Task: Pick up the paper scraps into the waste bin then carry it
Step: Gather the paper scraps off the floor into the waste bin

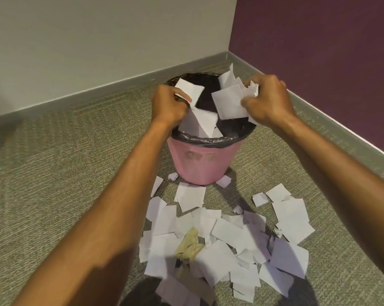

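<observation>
- The pink waste bin (199, 164) stands upright on the carpeted floor (65, 151), its mouth facing up. A black bag (211, 140) is folded over its rim.
- A white sheet (201, 125) reaches down into the mouth at the near side; I cannot tell whether it is held or lying loose.
- The left hand (167, 104) is curled round a folded white piece (190, 88) above the bin's left rim.
- The right hand (267, 100) grips a crumpled bunch of sheets (229, 102) above the right rim.
- A loose pile of paper scraps (222, 235) lies flat on the floor just before the bin. Its farthest pieces lie at the bin's base, and a crumpled yellowish piece (190, 244) sits among them.
- The bin sits near the room's corner, with a pale wall (98, 40) behind it and a purple wall (319, 51) to its right. Bare carpet spreads to the left.
</observation>
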